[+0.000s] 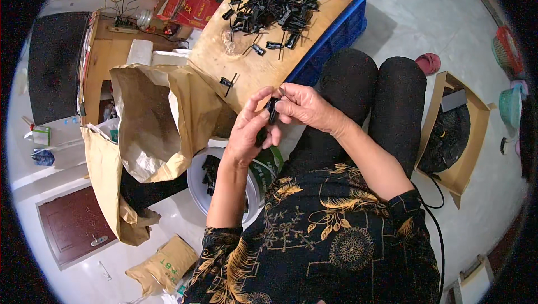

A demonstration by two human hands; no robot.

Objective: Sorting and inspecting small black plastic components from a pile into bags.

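Head view: left hand (249, 130) and right hand (302, 107) meet above the lap, both closed in a pinching grip on one small black part (272, 109). Keep fingertips near its ends; steady it close to the wooden board (224, 51).

The small clip (272, 107) looks like matt black plastic. The board (263, 63) is bare, scuffed wood; the crate (336, 37) glossy blue plastic; the sack (148, 121) creased brown paper.
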